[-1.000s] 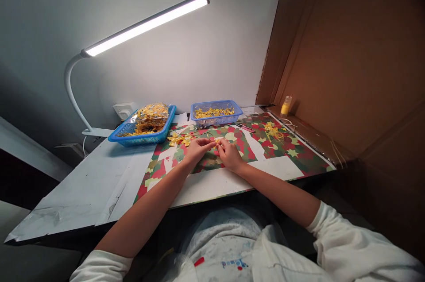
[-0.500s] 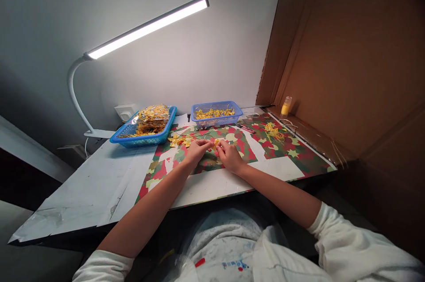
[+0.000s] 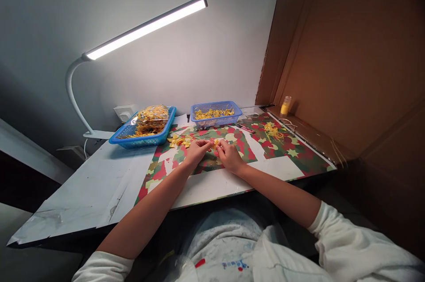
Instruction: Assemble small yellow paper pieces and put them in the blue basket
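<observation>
Both your hands are working over the patterned sheet (image 3: 195,169), forearms reaching in across the near edge of the worktop (image 3: 89,180). Your left hand (image 3: 198,151) is pinching, thumb and finger meeting at the left side of a small yellow piece (image 3: 216,143). Your right hand (image 3: 229,156) is pinching the same piece from its right side, the other fingers curling in. The piece is sitting between the two sets of fingertips, about midway between the worktop's near and far edges; its finer shape is too small to read.

Just beyond your left hand, toward the far left, loose yellow scraps (image 3: 178,141) are lying on the sheet, a thin dark strand (image 3: 199,135) running beside them. To the right, nearer the worktop's right edge, a yellow tangle (image 3: 274,131) is spreading over the pattern. A slim pink-and-black tool (image 3: 246,129) is lying between that tangle and the far edge.

Along the far edge, a periwinkle basket (image 3: 217,120) is holding yellow bits (image 3: 214,114). Left of it, a blue basket (image 3: 139,141) is carrying a yellow heap with clear plastic (image 3: 153,115) bulging above its rim. A white lamp (image 3: 146,29) is rising from the far left edge, its lit bar slanting above the baskets. Near the far right corner, a small bottle (image 3: 285,106) with yellow contents is standing upright; brown cardboard (image 3: 345,60) is walling off the right side.
</observation>
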